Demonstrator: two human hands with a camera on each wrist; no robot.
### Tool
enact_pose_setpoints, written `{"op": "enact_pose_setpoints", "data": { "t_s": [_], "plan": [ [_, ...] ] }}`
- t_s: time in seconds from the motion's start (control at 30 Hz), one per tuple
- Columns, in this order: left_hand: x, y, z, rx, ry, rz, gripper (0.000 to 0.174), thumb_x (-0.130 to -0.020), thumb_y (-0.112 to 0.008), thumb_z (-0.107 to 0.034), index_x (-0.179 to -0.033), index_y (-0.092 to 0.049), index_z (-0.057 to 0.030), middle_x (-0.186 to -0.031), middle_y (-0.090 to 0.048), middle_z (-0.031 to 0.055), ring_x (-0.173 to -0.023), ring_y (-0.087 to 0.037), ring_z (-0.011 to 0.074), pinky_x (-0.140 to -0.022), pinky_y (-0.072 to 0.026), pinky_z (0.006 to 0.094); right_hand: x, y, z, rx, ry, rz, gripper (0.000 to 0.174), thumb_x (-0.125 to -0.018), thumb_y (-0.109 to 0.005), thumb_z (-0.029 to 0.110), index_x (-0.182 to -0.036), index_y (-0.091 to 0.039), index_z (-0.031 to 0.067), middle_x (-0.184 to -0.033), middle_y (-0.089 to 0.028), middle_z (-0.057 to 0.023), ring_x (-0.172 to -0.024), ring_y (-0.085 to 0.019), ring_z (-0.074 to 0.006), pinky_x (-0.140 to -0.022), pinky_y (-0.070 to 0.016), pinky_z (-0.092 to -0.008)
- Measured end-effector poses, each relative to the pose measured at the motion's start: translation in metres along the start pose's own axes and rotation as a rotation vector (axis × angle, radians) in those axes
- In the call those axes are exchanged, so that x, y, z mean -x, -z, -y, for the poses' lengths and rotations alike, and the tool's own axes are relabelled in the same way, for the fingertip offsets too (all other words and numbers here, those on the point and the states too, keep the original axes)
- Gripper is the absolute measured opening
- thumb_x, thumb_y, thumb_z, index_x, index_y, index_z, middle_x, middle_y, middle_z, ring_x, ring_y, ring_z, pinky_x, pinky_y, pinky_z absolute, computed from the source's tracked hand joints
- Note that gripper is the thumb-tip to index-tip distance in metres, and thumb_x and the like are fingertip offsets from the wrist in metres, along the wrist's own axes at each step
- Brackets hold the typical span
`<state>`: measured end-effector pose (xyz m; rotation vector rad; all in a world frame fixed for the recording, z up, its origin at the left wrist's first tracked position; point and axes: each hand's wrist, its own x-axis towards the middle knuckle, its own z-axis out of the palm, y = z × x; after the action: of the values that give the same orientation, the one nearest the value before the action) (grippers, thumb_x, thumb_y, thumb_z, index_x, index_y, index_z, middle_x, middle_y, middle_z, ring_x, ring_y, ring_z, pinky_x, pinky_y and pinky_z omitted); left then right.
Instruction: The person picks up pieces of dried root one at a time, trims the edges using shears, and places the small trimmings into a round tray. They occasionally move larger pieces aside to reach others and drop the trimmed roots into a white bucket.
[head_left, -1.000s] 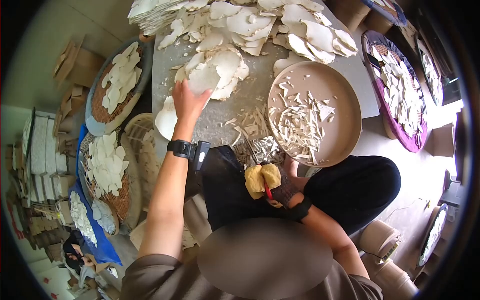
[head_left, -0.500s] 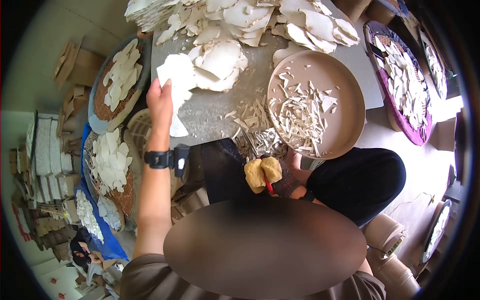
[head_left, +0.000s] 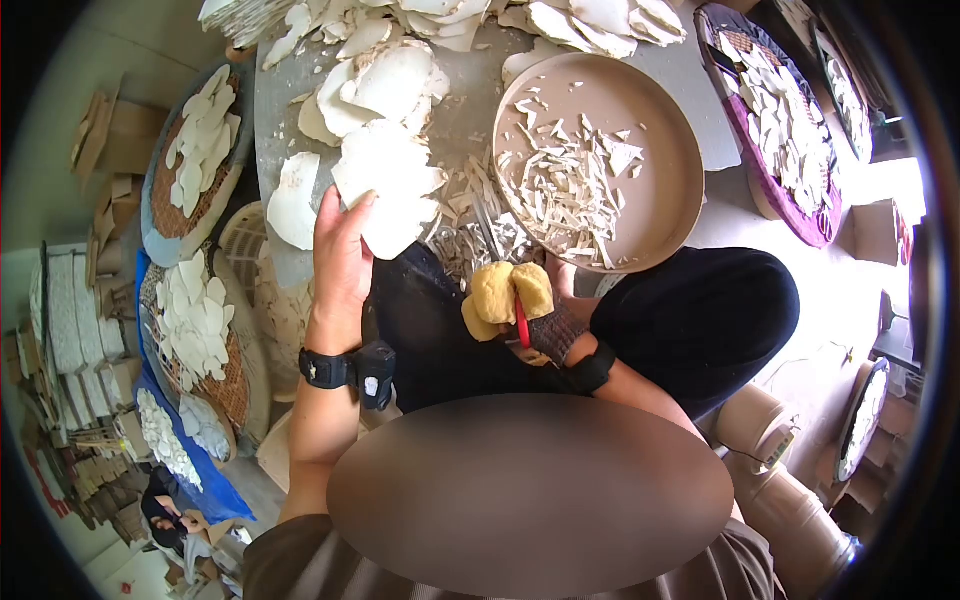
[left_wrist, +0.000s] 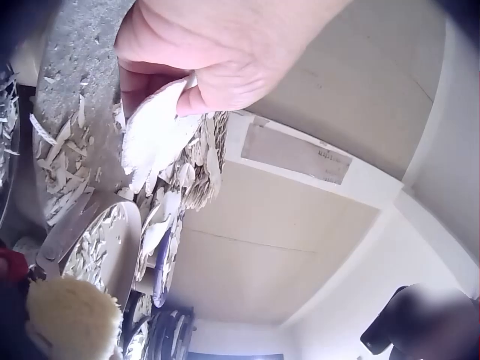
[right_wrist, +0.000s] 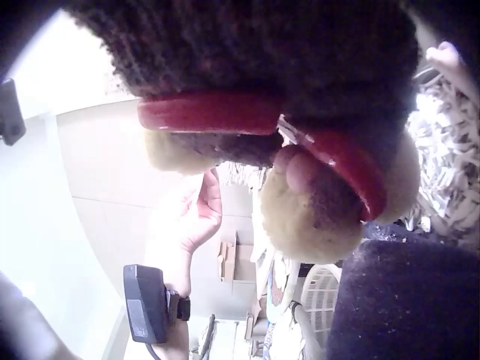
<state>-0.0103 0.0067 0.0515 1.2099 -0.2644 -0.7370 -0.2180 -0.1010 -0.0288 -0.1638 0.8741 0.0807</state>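
Note:
In the head view my left hand (head_left: 343,255) pinches a broad, flat white slice (head_left: 390,185) with ragged edges by its near left edge. Thumb and fingers grip the same slice (left_wrist: 154,139) in the left wrist view. My right hand (head_left: 555,335), in a dark knitted glove, holds scissors (head_left: 522,325) with red handles wrapped in thick yellow padding. The scissor blades (head_left: 487,228) point away from me over cut strips, just right of the slice. In the right wrist view the red handle loops (right_wrist: 210,112) lie around the gloved fingers.
A round tan tray (head_left: 655,190) of cut strips overlaps the grey table's (head_left: 272,130) near edge. More white slices (head_left: 400,85) are heaped along the far side. Baskets (head_left: 200,330) of slices stand at left, and a purple-edged one (head_left: 820,215) at right. My crossed legs lie below the table.
My left hand has lifted the slice from the pile at the table's left, then carried it right and nearer me, towards the scissors. My right hand keeps hold of the scissors.

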Motion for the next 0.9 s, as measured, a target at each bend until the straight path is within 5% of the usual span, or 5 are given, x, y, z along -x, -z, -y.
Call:
{"op": "enact_pose_setpoints", "data": {
  "t_s": [0.07,0.3,0.43,0.6,0.9],
  "plan": [
    [0.003,0.0,0.002,-0.013,-0.016,0.006,0.031,-0.089,-0.051,-0.006,-0.12,-0.046,-0.0001,-0.11,-0.059,0.009,-0.098,-0.058,0.0153,-0.085,-0.0476,0.028,-0.026,0.029,0.002,-0.42,-0.232,0.275,0.094,-0.069,-0.038,0.081,-0.119,-0.05,0.0023,-0.11,-0.056,-0.0262,-0.092,-0.058,-0.0458,-0.07,-0.048,-0.062],
    [0.013,-0.004,0.006,-0.096,0.049,0.061,0.03,-0.091,-0.049,-0.006,-0.12,-0.045,0.0004,-0.108,-0.059,0.009,-0.096,-0.058,0.0137,-0.084,-0.0473,0.0268,-0.031,0.044,-0.01,-0.166,0.124,0.984,0.049,-0.098,-0.029,0.039,-0.127,-0.042,0.0025,-0.126,-0.049,-0.0165,-0.118,-0.048,-0.0272,-0.102,-0.0382,-0.0397],
    [0.014,-0.002,0.009,-0.082,0.064,0.079,0.03,-0.091,-0.049,-0.006,-0.121,-0.045,0.0004,-0.109,-0.059,0.009,-0.096,-0.058,0.0131,-0.084,-0.0473,0.0265,-0.03,0.039,-0.015,-0.142,0.283,0.997,0.038,-0.098,-0.036,0.027,-0.126,-0.043,0.0026,-0.124,-0.05,-0.0158,-0.117,-0.049,-0.0264,-0.101,-0.0393,-0.04],
    [0.012,0.0,0.009,-0.032,0.051,0.102,0.029,-0.09,-0.049,-0.004,-0.119,-0.047,0.0002,-0.111,-0.059,0.0082,-0.1,-0.057,0.0134,-0.088,-0.0453,0.0268,-0.02,0.03,-0.018,0.046,0.2,0.365,0.093,-0.075,-0.035,0.076,-0.124,-0.043,-0.0024,-0.115,-0.052,-0.0297,-0.095,-0.056,-0.0485,-0.077,-0.0449,-0.0646],
    [0.013,0.004,0.013,-0.448,-0.305,0.067,0.026,-0.087,-0.042,0.008,-0.086,-0.065,-0.0044,-0.13,-0.047,0.0073,-0.115,-0.047,0.0132,-0.099,-0.0338,0.0265,-0.044,0.062,-0.009,-0.632,-0.323,0.629,0.102,-0.07,-0.032,0.081,-0.128,-0.041,-0.0024,-0.121,-0.048,-0.0309,-0.1,-0.052,-0.0525,-0.081,-0.0428,-0.0655]
  ]
}}
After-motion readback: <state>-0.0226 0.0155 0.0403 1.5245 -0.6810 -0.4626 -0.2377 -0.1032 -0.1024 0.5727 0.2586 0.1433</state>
